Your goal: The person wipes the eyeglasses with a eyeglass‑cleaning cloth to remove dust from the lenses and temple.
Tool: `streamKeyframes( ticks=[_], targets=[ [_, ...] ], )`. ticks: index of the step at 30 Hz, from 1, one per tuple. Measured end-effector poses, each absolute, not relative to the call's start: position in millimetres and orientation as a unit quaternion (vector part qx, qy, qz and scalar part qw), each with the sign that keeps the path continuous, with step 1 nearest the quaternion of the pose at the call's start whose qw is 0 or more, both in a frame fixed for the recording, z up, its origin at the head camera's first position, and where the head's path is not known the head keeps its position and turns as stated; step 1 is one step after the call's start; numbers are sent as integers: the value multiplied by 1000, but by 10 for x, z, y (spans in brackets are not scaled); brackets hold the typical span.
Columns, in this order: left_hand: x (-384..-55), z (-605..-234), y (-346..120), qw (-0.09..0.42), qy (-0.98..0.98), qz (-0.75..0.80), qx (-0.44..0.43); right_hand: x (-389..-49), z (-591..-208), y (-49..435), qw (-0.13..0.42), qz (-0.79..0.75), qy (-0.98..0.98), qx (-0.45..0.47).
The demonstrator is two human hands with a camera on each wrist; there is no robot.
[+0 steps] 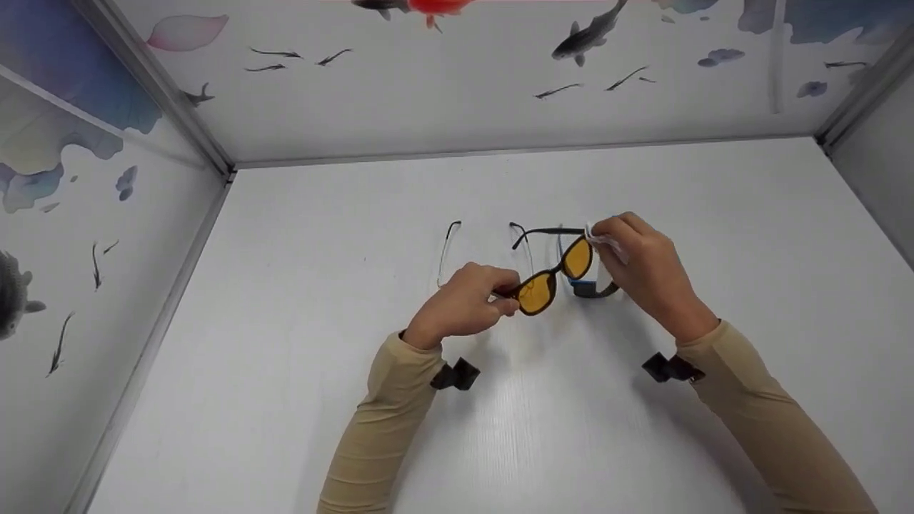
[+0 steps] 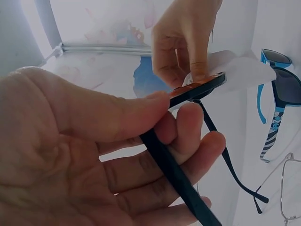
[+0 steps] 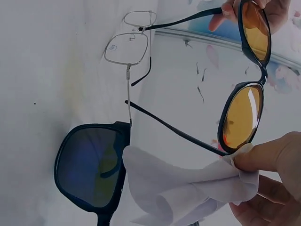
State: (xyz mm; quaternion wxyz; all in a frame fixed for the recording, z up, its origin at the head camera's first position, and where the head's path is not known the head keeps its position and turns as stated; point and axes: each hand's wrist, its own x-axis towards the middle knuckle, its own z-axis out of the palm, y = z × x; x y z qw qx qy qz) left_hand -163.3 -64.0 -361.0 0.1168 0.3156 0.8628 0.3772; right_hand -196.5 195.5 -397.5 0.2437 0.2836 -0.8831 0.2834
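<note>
Black-framed glasses with yellow lenses are held tilted above the table between both hands. My left hand pinches them near one hinge between thumb and fingers; in the left wrist view the black temple runs across its fingers. At the other end, my right hand pinches a white cloth against the frame beside the outer edge of a lens. The cloth hangs down in loose folds. Both temples are unfolded.
Behind the hands, thin-rimmed clear eyeglasses lie on the white table. Next to them are dark-lensed sunglasses with blue parts and a striped temple, partly hidden in the head view. Printed panels wall the table's back and left.
</note>
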Motion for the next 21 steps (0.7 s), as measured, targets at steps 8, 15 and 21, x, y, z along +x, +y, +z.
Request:
streamKeyframes(
  ticks=[8, 15, 21],
  targets=[
    [-1627, -3626, -579, 80, 867, 398, 288, -1852, -3929, 1806, 272, 236, -861, 360],
    [-1606, -3599, -645, 75, 858, 425, 279, -1839, -4010, 1877, 275, 234, -857, 368],
    [-1601, -3605, -631, 99, 862, 397, 299, -1927, -4018, 1940, 297, 250, -875, 289]
  ],
)
